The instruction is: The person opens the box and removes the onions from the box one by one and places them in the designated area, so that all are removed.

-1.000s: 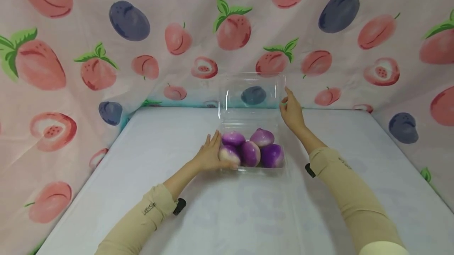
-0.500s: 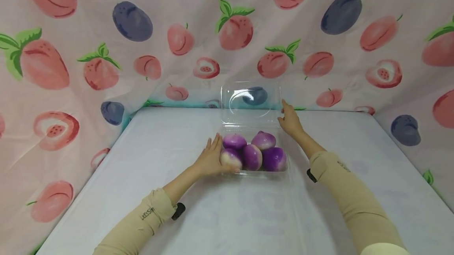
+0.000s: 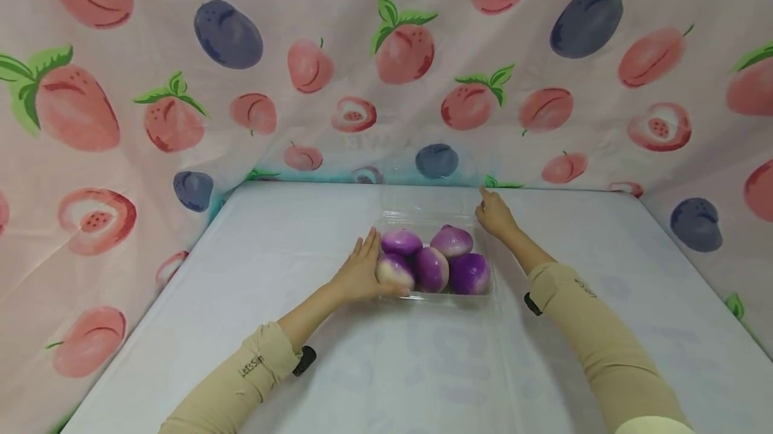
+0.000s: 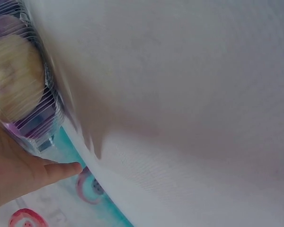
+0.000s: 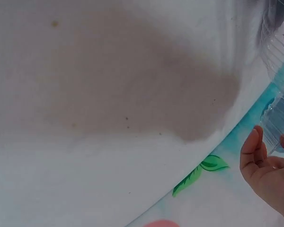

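A clear plastic clamshell box [image 3: 453, 297] lies on the white table, with several purple-and-white round vegetables [image 3: 431, 269] inside that look like turnips. Its see-through lid [image 3: 423, 200] leans back behind it, faint against the cloth. My left hand [image 3: 357, 273] rests against the left side of the box, fingers straight, thumb along the front edge. In the left wrist view the ribbed box wall [image 4: 52, 106] is beside that hand. My right hand [image 3: 496, 216] is at the lid's right edge; in the right wrist view thumb and fingers [image 5: 250, 153] pinch the plastic.
A fruit-print cloth [image 3: 386, 112] hangs behind the table and at both sides. The white table top [image 3: 290, 233] stretches around the box and meets the cloth just behind the lid. Each forearm wears a beige sleeve [image 3: 594, 327].
The lid has swung backward and down from nearly upright, and my right hand has lowered with it. My left hand stays at the box's left side.
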Motion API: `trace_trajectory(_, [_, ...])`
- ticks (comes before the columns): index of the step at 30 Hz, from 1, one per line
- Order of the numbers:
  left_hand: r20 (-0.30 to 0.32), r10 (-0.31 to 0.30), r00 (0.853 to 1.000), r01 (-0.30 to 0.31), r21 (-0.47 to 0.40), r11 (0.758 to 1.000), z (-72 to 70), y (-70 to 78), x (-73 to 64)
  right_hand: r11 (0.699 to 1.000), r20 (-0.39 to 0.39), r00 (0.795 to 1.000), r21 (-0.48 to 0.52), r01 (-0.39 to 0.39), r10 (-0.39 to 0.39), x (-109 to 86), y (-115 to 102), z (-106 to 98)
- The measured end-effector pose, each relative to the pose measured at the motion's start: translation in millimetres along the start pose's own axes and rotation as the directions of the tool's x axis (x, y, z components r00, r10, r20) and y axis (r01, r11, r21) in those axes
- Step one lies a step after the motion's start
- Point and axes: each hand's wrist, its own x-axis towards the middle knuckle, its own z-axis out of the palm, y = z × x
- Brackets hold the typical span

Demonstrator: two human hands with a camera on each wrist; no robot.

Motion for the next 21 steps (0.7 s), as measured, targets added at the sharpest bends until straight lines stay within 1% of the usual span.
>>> trace_trajectory(3, [0.004, 0.004, 1.000, -0.004, -0.004, 1.000, 0.1, 0.1, 0.4, 1.000, 0.047, 0.999, 0.012, -0.009, 0.008, -1.0, 3, 1])
trace_trajectory(6, [0.015, 0.008, 1.000, -0.008, -0.009, 1.000, -0.5, 0.4, -0.4, 0.999, 0.080, 0.996, 0.027, -0.031, 0.029, -3.0, 5, 3])
trace_trajectory(8, [0.022, 0.014, 1.000, -0.013, -0.017, 1.000, -1.1, 0.2, -1.2, 0.999, 0.089, 0.995, 0.021, -0.047, 0.045, -4.4, 6, 5])
trace_trajectory(14, [0.034, 0.027, 0.999, -0.025, -0.040, 0.999, -1.2, -0.2, -0.5, 0.998, 0.067, 0.995, -0.013, -0.067, 0.068, -5.1, 6, 9])
trace_trajectory(21, [0.024, 0.038, 0.999, -0.037, -0.070, 0.997, -0.5, -2.1, 0.6, 0.993, 0.036, 0.996, -0.088, -0.082, 0.086, -3.5, 4, 12])
